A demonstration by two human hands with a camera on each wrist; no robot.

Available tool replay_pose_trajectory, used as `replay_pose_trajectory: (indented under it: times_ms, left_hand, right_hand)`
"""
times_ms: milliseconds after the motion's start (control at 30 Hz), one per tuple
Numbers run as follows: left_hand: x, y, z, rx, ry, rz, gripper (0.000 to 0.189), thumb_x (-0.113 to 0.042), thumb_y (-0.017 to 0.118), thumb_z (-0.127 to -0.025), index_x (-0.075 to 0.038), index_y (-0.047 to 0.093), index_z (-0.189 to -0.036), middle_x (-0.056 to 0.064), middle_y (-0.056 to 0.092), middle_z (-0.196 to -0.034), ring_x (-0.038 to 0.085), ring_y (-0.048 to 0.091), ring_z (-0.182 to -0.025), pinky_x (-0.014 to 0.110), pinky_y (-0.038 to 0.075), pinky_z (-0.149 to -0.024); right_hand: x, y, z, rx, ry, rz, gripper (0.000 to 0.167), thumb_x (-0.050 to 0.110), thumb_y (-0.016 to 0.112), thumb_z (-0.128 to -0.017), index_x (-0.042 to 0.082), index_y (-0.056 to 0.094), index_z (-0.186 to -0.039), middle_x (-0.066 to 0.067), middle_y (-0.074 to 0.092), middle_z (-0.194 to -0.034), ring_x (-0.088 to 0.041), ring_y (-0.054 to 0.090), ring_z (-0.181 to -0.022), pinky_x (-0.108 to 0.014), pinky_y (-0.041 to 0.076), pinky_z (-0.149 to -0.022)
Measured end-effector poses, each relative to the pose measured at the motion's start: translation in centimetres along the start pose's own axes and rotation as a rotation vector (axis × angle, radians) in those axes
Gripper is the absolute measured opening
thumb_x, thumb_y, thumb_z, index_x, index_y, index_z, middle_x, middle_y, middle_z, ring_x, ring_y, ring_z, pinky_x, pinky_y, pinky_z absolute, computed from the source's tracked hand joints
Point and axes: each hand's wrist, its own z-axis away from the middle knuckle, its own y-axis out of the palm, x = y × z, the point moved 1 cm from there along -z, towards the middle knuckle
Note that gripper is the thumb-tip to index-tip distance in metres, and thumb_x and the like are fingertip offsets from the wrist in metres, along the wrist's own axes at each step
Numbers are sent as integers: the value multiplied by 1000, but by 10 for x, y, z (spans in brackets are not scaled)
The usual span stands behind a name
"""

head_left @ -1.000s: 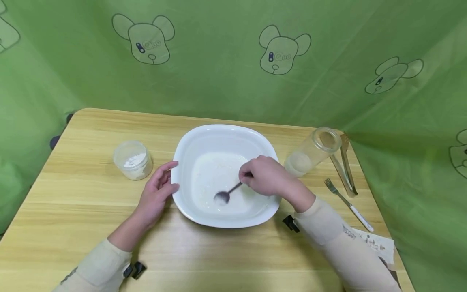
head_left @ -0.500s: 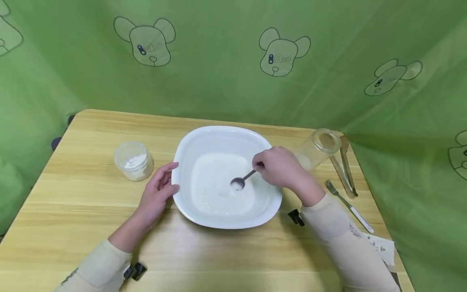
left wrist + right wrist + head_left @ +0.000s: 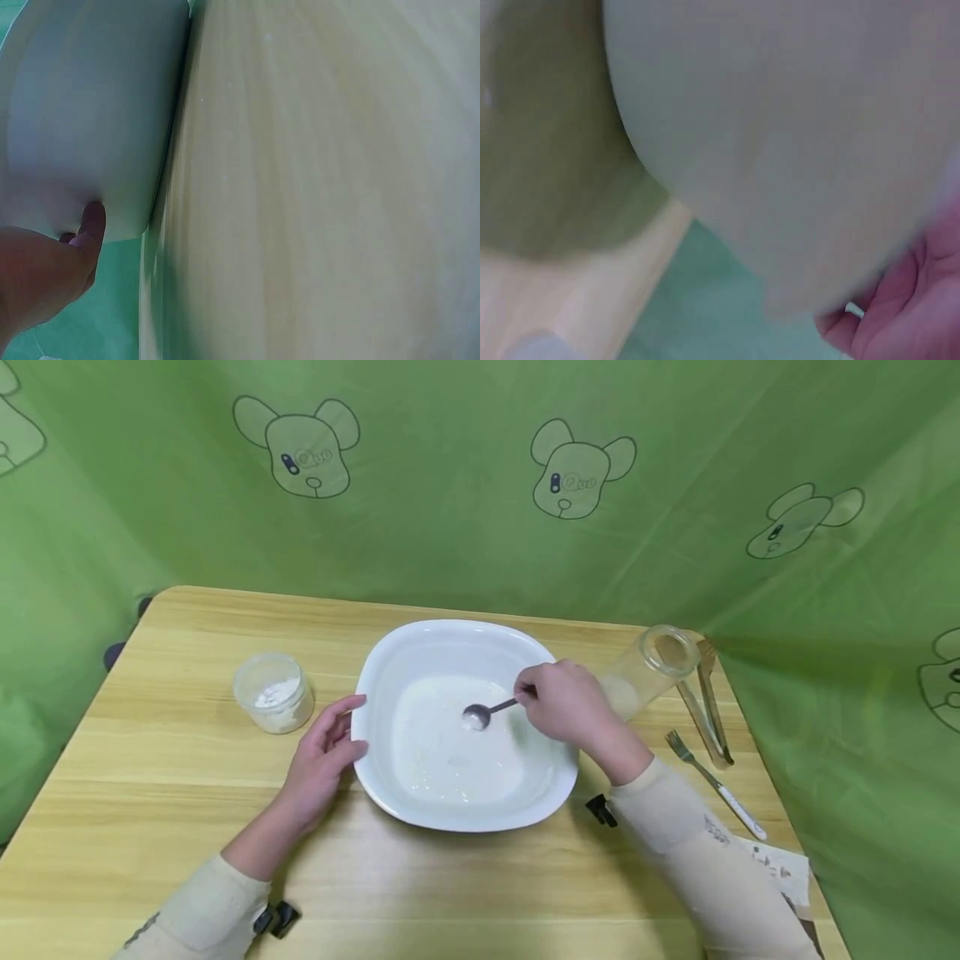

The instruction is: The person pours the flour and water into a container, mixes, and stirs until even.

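A white basin [image 3: 378, 777] stands on the table, with whitish liquid and small glints on its bottom. My left hand [image 3: 322, 756] steadies the basin's left side, thumb and fingertips resting against the outer wall; in the left wrist view the thumb [image 3: 91, 225] touches that wall. Over the basin's right side, my right hand [image 3: 566, 706] pinches the handle of a dark metal spoon [image 3: 477, 717], its bowl inside the basin. In the right wrist view the right hand [image 3: 907, 307] shows at the lower right beyond the basin wall, and the spoon is out of sight.
A clear jar of white powder [image 3: 274, 693] is at the left. Behind my right hand stands a glass bottle [image 3: 648, 668] with pale contents, partly hidden. At the right lie tongs [image 3: 708, 710], a fork [image 3: 716, 783] and a printed paper [image 3: 783, 870]. Green curtain [image 3: 450, 510] surrounds the table.
My right hand first moved right and up with the spoon, then slightly left. The spoon's bowl went from near the basin's bottom middle toward its centre. My left hand stays put.
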Motion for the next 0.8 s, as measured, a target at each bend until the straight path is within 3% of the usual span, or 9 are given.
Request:
replay_pose_trajectory:
  times_ms: [133,233,367,467,567,667,800]
  left_hand:
    - [0,0,1,-1,-1,4,59,11,52,-89,-1,42,-146,24,50,-140,34,52,-123,31,53,-94]
    - [0,-1,0,0,3,4,59,10,53,-89,-1,43,-146,25,50,-140,35,52,-123,30,53,-94]
    - [0,-1,-1,0,4,4,58,11,53,-89,-1,43,-146,26,50,-139,34,53,-122,30,53,-94]
    - [0,-1,-1,-2,6,-3,58,11,52,-89,-1,43,-146,26,50,-139,34,53,-122,30,53,-94]
    - [0,-1,-1,-2,7,-5,59,10,53,-89,-1,43,-146,26,50,-139,35,52,-123,30,53,-94]
    - [1,-1,-1,2,8,-4,59,10,53,-89,-1,43,-146,26,49,-140,36,52,-124,30,52,-94]
    - [1,-1,-1,6,8,-7,59,10,53,-89,-1,42,-146,26,49,-140,37,51,-124,30,53,-94]
  right_hand:
    - [12,10,-2,108,-78,-138,18,13,66,-93,20,70,-78,10,59,-65,-13,51,-60,-31,45,-59]
    - [17,10,0,182,-91,-183,20,11,66,-92,22,69,-76,11,57,-63,-13,50,-60,-31,44,-59]
    - [22,11,-2,117,-53,-146,18,12,67,-92,21,70,-76,10,57,-63,-13,50,-59,-31,44,-59]
    - [31,17,-4,109,-81,-159,16,14,66,-93,20,71,-78,11,58,-64,-12,50,-58,-30,44,-60]
    - [40,21,-2,212,-141,-213,19,12,64,-93,21,70,-77,13,59,-64,-10,52,-59,-29,45,-61]
    - [44,18,-1,287,-133,-224,21,10,65,-91,22,69,-73,13,60,-63,-11,53,-59,-30,46,-60]
    - [40,13,-3,186,-48,-135,19,12,66,-90,21,70,-73,10,58,-62,-13,52,-58,-31,45,-58]
